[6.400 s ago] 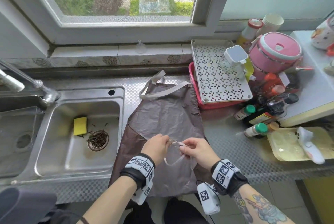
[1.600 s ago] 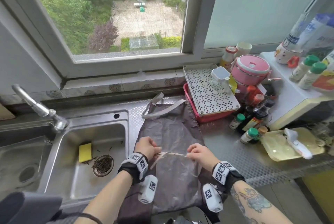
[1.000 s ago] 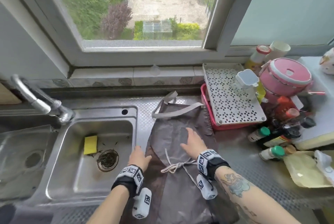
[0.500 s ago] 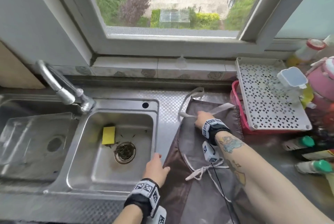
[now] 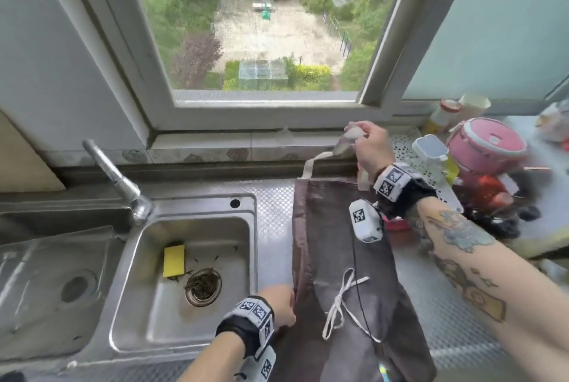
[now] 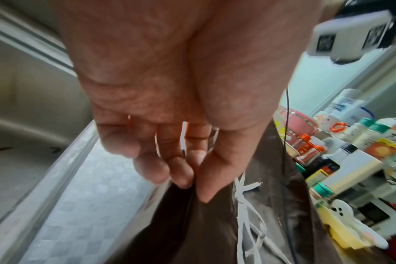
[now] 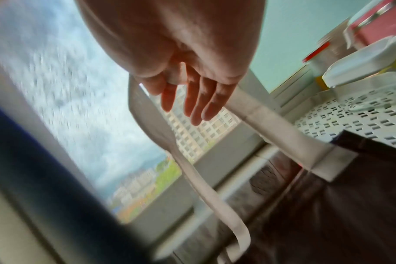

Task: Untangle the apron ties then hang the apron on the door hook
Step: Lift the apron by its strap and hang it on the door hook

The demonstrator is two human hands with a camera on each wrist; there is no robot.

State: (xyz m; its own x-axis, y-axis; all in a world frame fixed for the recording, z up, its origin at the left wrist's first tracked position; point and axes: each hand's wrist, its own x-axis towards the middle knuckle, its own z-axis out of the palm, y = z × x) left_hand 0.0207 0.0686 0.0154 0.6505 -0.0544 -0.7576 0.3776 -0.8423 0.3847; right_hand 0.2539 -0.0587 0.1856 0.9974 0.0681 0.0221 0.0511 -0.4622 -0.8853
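Note:
A brown apron (image 5: 338,243) lies lengthwise on the steel counter, right of the sink. My right hand (image 5: 366,144) is raised near the window ledge and grips the apron's pale neck strap (image 5: 311,163), which is lifted off the counter. In the right wrist view the neck strap (image 7: 271,125) runs taut from my right hand (image 7: 192,100) down to the apron's top edge (image 7: 350,205). My left hand (image 5: 278,304) pinches the apron's left edge between thumb and fingers (image 6: 181,176). The thin white ties (image 5: 337,304) lie bunched together on the cloth (image 6: 192,232), untouched.
The sink (image 5: 255,227) holds a yellow sponge (image 5: 174,260), and its faucet (image 5: 117,178) stands at the back left. A white perforated rack (image 5: 409,153), a pink pot (image 5: 486,144) and bottles crowd the counter's right side. A small clear hook (image 5: 285,130) sits below the window.
My right hand has taken the neck strap at the apron's top and lifted it toward the window ledge. My left hand stays at the apron's left edge, now pinching it.

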